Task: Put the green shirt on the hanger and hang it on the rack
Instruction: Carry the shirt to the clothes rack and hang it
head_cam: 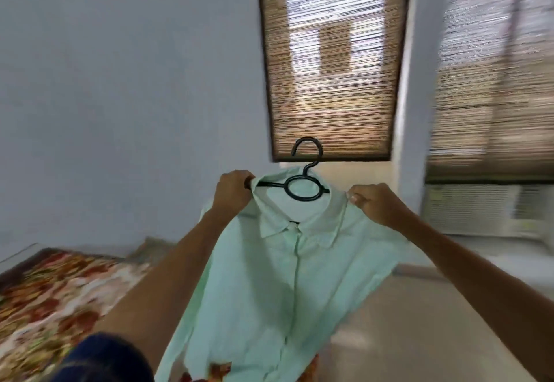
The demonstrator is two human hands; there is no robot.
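A pale green collared shirt [269, 276] hangs in front of me on a black hanger [301, 189], whose hook and ring stick up out of the collar. My left hand [233, 191] grips the shirt's left shoulder together with the hanger's arm. My right hand [371, 204] pinches the fabric at the right shoulder. Both arms are stretched forward, holding the shirt up in the air. No rack is in view.
A bed with a flowered cover [60, 297] lies at the lower left. Bamboo blinds [332, 60] cover the window ahead, and another blind [491, 75] is at the right. An air cooler [476, 210] stands at the right over a pale floor [419, 321].
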